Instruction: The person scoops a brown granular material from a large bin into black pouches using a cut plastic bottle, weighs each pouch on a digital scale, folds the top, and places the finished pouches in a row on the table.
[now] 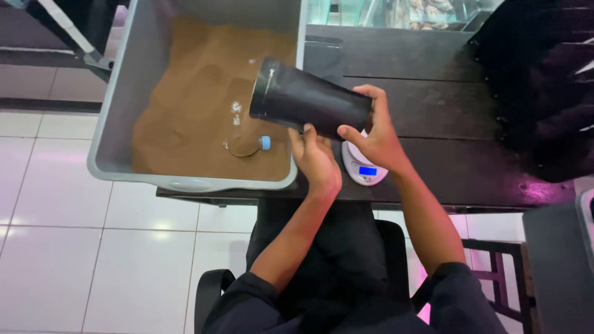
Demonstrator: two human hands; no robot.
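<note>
A black tapered cup [306,99] is tipped on its side, its mouth over a grey bin [114,111] filled with brown powder [198,105]. My right hand [374,139] grips the cup's narrow bottom end. My left hand [315,158] supports the cup from below, fingers against its underside. A small clear bottle with a blue cap [247,146] lies half buried in the powder near the bin's front right corner. A few white specks [236,109] lie on the powder below the cup's mouth.
A small white digital scale with a lit blue display [365,169] sits on the dark wooden table [458,161] under my right hand. White tiled floor [93,247] lies to the left. I sit on a black chair [213,291]. A glass case [396,12] stands behind.
</note>
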